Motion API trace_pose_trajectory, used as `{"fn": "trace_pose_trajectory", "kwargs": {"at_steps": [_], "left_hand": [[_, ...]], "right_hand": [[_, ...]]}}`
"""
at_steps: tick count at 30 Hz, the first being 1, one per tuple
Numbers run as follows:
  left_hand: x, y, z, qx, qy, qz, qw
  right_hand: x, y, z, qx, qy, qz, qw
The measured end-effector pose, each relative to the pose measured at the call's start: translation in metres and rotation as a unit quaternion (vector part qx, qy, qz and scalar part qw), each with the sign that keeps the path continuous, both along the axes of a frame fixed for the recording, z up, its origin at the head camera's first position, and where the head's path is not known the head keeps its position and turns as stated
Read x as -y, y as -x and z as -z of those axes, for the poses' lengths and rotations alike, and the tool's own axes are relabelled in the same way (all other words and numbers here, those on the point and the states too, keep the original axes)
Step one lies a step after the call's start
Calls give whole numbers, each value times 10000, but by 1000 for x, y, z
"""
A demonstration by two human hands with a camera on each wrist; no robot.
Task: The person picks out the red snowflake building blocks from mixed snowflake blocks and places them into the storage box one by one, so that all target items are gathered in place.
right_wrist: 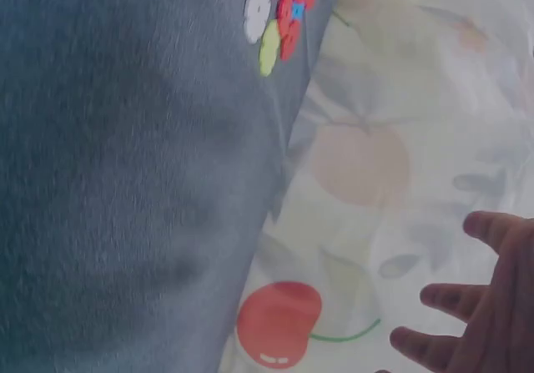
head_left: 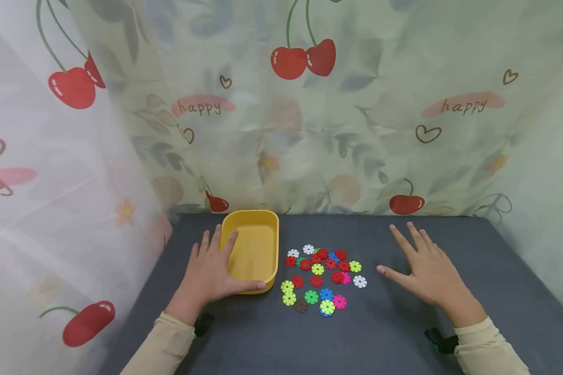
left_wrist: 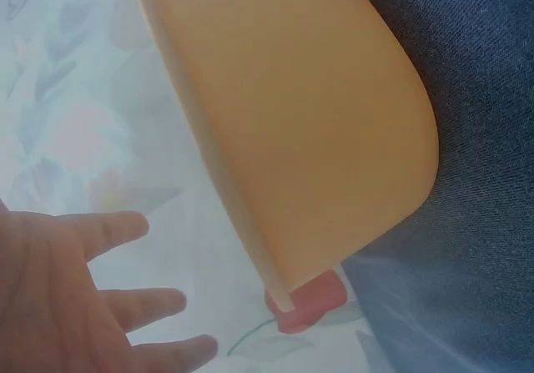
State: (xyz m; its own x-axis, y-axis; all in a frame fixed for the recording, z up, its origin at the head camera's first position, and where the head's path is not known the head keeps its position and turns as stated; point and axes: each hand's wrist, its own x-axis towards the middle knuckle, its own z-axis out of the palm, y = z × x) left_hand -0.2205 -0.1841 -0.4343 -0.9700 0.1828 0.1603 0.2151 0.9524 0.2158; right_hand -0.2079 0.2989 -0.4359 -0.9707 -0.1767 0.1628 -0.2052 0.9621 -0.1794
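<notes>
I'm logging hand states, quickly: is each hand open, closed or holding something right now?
Left hand: open, fingers spread near the yellow tray, holding nothing.
Right hand: open, fingers spread, holding nothing.

a yellow tray [head_left: 254, 252] sits upright, left of scattered, partly overlapping multicoloured notched discs [head_left: 316, 280].

"happy" stands twice on the far curtain [head_left: 318, 120], left and right; "py", cut off, on the left curtain [head_left: 70, 208].
</notes>
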Motion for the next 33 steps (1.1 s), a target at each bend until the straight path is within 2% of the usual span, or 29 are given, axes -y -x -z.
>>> {"fn": "trace_pose_trajectory", "kwargs": {"at_steps": [5, 9, 13, 16, 19, 23, 27, 31, 33], "left_hand": [[6, 4, 0, 58, -242, -131, 9996], [13, 6, -1, 230, -719, -295, 9967], [17, 6, -6, 454, -1372, -442, 9885], [20, 6, -11, 524, -1748, -544, 9817], [21, 6, -13, 560, -1973, -605, 9769], [22, 4, -13, 608, -2227, -615, 9710], [27, 10, -10, 664, -2657, -644, 9596], [39, 18, -6, 858, -3226, -996, 9374], [46, 22, -4, 1034, -3576, -1191, 9205]], "right_hand": [[6, -1, 2, -259, 333, -161, 9990], [14, -3, 2, -127, 1057, -350, 9937], [25, -2, 8, 147, 2009, -644, 9774], [34, 2, 17, 38, 2517, -853, 9640], [43, 5, 26, -17, 2959, -983, 9501], [52, 7, 38, 261, 3467, -1001, 9322], [59, 12, 49, 546, 3825, -959, 9174], [65, 18, 58, 835, 4020, -906, 9073], [69, 22, 61, 972, 4021, -874, 9062]]}}
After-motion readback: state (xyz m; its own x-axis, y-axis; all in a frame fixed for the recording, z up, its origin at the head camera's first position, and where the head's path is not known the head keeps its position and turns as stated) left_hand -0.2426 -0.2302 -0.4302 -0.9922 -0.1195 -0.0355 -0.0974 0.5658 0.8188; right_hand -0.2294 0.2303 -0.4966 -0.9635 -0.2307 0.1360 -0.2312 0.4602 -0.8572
